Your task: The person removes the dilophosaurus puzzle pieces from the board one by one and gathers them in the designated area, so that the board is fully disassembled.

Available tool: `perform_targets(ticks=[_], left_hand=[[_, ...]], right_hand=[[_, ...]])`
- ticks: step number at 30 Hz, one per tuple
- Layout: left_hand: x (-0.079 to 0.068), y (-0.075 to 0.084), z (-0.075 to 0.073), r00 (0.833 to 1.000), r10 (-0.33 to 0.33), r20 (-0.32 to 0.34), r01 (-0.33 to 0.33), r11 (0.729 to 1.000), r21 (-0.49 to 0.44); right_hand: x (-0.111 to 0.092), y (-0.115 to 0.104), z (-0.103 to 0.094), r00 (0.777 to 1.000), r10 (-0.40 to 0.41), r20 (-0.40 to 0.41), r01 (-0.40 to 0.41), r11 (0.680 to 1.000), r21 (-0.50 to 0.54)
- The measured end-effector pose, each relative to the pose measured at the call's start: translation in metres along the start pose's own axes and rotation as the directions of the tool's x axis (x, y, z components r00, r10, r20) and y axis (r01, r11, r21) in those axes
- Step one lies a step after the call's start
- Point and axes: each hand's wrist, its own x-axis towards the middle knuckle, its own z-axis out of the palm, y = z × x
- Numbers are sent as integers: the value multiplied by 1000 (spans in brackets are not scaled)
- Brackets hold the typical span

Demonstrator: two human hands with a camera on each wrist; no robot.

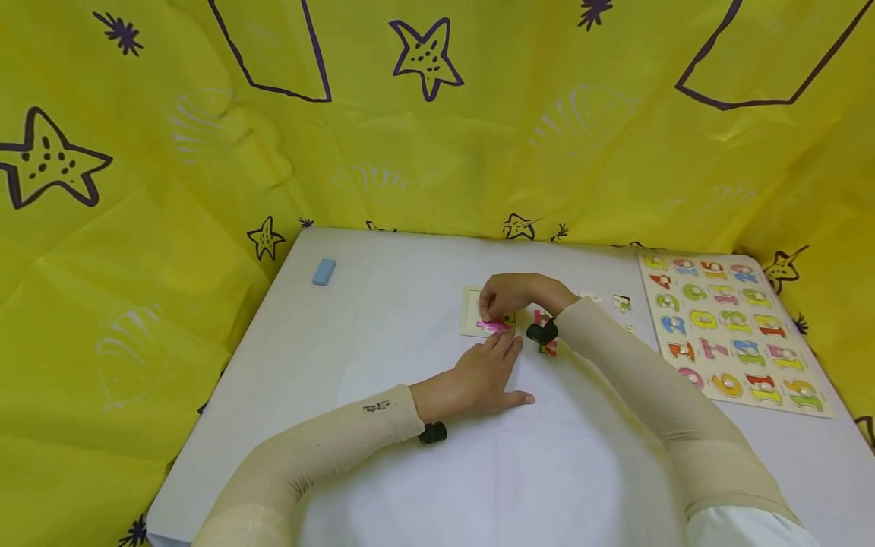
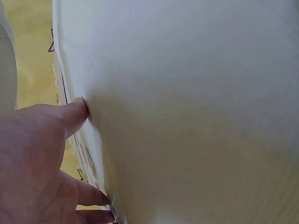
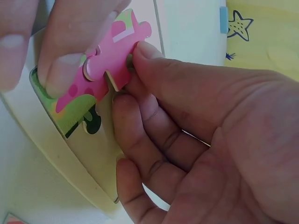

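A small pale puzzle tray (image 1: pixel 467 313) lies on the white table. My right hand (image 1: pixel 514 295) is over it and pinches a pink jigsaw piece (image 3: pixel 124 56) between thumb and fingers, tilted slightly up in the right wrist view. Against the tray's corner lies a green and pink jigsaw piece (image 3: pixel 79 107), touching or close beside the pinched one. My left hand (image 1: pixel 481 374) reaches in with fairly straight fingers (image 3: pixel 70 70), which rest on the pieces at the tray's near edge. Its thumb points out to the right over the table. The left wrist view misses the tray.
More colourful jigsaw pieces (image 1: pixel 549 349) lie right of the tray, partly behind my right wrist. Another loose piece (image 1: pixel 622 303) sits farther right. A number board (image 1: pixel 784 403) fills the table's right side. At the far left rests a blue block (image 1: pixel 324 272). Yellow cloth (image 1: pixel 424 144) hangs behind.
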Motion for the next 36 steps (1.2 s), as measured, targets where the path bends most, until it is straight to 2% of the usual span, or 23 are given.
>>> perform_targets(ticks=[4,12,20,24,28,36], left_hand=[[1,0,0,1000,6,-1,-6,1000,0],[1,0,-1,1000,0,24,0,1000,-5],[2,2,-1,999,-4,47,4,1000,3],[3,3,0,999,-17,48,16,1000,21],[4,3,1,999,-21,49,19,999,26],[4,2,3,999,-23,35,21,999,43]], right_hand=[[1,3,-1,1000,5,5,-5,1000,-4],[3,6,-4,999,1,-40,0,1000,22],[-7,16,-12,987,-10,-160,21,998,62],[-27,22,-21,982,-10,-191,25,997,76],[-55,32,-23,984,16,-179,0,996,87],[-106,45,-3,993,49,-108,-37,993,108]])
